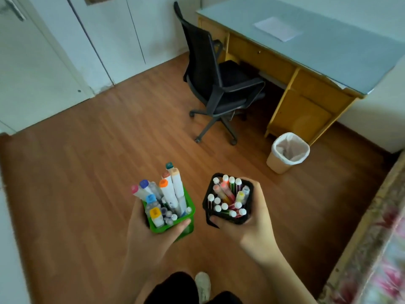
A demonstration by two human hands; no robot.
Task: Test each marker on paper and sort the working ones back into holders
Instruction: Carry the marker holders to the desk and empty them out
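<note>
My left hand (151, 235) grips a green holder (190, 207) from below; it is packed with several thick white markers (169, 194) with coloured caps. My right hand (255, 224) wraps around a black holder (219, 220) full of several thin markers (228, 194) with white ends. Both holders are carried upright in the air above the wooden floor. A sheet of white paper (277, 29) lies on the desk (341, 53) at the far right.
A black office chair (217, 84) stands in front of the yellow wooden desk. A lined waste bin (287, 152) sits on the floor by the desk's corner. A bed edge with a floral cover (377, 249) runs along the right. White doors (65, 51) fill the left wall.
</note>
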